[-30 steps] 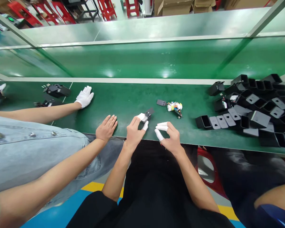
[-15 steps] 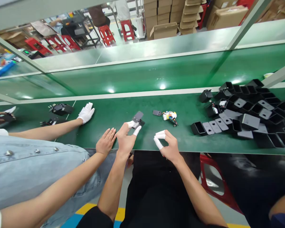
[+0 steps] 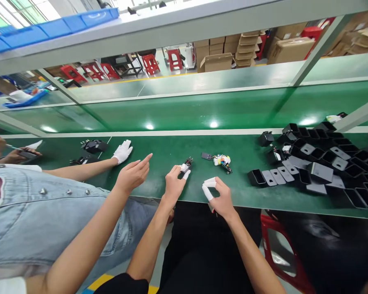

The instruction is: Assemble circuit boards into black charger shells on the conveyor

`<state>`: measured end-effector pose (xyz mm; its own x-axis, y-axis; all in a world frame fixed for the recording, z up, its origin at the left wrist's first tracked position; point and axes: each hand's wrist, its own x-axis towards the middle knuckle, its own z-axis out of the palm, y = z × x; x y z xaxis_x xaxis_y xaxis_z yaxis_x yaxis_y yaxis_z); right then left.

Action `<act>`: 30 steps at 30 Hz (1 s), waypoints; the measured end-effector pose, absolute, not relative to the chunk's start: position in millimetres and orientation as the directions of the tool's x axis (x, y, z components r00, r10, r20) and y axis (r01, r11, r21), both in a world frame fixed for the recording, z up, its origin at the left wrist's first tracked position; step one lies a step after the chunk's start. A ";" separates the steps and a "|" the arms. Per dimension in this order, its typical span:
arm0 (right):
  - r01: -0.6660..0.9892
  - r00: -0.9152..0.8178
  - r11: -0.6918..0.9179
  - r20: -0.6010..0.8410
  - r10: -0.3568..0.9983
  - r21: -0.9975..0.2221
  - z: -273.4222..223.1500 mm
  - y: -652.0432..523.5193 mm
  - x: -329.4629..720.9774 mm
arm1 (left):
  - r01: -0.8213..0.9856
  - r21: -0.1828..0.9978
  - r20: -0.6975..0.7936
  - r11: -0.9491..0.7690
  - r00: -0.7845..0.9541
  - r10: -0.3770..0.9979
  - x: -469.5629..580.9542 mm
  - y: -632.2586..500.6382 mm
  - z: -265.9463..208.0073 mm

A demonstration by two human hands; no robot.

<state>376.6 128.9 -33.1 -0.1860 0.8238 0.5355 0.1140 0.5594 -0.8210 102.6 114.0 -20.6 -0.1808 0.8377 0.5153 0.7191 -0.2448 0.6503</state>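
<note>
My left hand (image 3: 174, 185), with white finger cots on its thumb and a finger, is closed on a small dark electronic part (image 3: 188, 162) just above the green table. Metal-looking bits show at the part's far end. To its right my right hand (image 3: 221, 197), also in white finger cots, is curled with its fingertips together. A bit of red and white shows under its palm, too small to name. Ahead of it lies a bundle of wired components (image 3: 222, 160) with a flat grey plate (image 3: 207, 156) attached at its left.
Black open housings (image 3: 352, 198) and grey cover plates (image 3: 277, 177) crowd the right side. A co-worker's gloved hand (image 3: 122, 152) rests at left; their bare hand (image 3: 133, 173) is close to my left hand. Dark assemblies (image 3: 93, 145) lie further left. A shelf beam (image 3: 171, 41) crosses above.
My left hand has turned the part, so its flat grey plate no longer shows and its metal-looking end does. The co-worker's bare hand has lifted off the table. The camera view has tilted up.
</note>
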 end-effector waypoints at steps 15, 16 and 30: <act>0.160 -0.163 0.553 0.530 0.832 -0.818 -32.6 131.6 378.4 | 0.584 0.784 0.421 -0.209 -0.254 0.871 149.6 124.6 -20.1; 0.162 -0.162 0.549 0.527 0.834 -0.820 -32.7 131.5 378.5 | 0.517 0.832 0.389 -0.199 -0.289 0.875 152.5 124.3 -17.6; 0.110 -0.176 0.462 0.440 0.881 -0.880 -44.3 132.9 384.0 | -0.988 0.157 -0.684 -0.006 -0.113 0.720 219.7 92.8 68.8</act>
<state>384.0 132.9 -44.3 -0.1758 0.8806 0.4401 0.1098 0.4618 -0.8802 219.7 92.8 68.8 -0.1134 0.7204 -0.6842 -0.9876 -0.0062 0.1572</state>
